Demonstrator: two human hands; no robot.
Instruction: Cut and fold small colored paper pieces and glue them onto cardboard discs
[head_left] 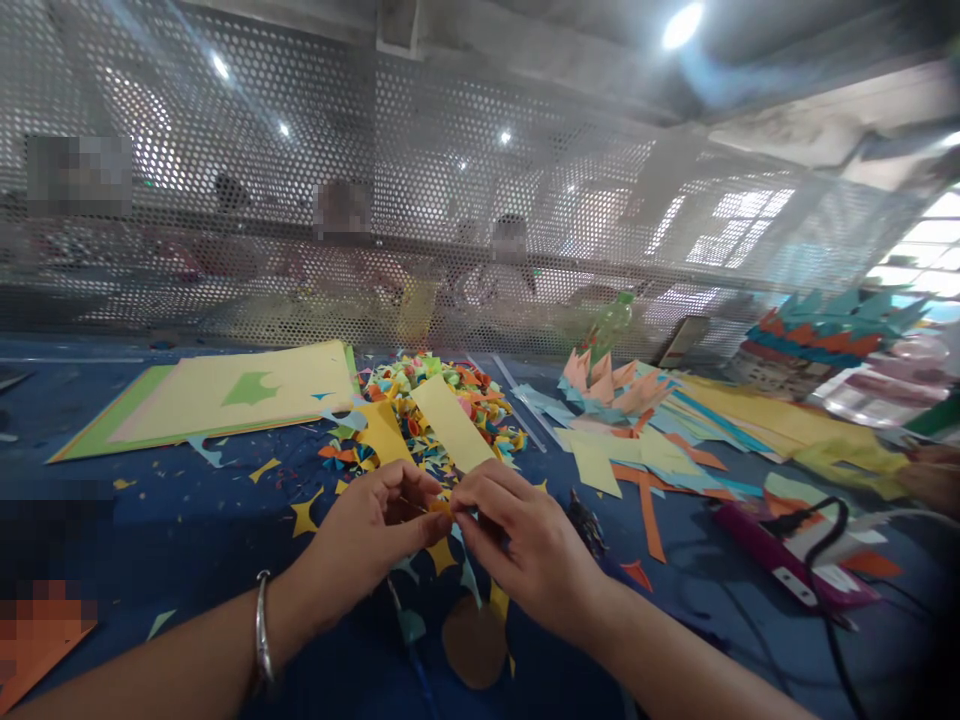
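My left hand (360,525) and my right hand (525,540) meet at the middle of the blue table, thumbs and fingertips pinched together. Between them shows a small orange-yellow paper piece (439,507), mostly covered by the fingers. Just beyond lies a heap of colourful paper scraps (484,395), with a pale yellow paper strip (452,420) and a darker yellow paper piece (384,428) on top. Below my hands are a round brown disc (475,643), a thin blue stick-like tool (420,675) and more yellow cut-offs (441,556).
A stack of paper sheets (202,385) lies left. Folded pink paper points (604,385), loose strips (652,515) and a purple power strip (772,565) with cables are on the right. A green bottle (611,322) stands before a perforated metal screen (450,200); people sit beyond it.
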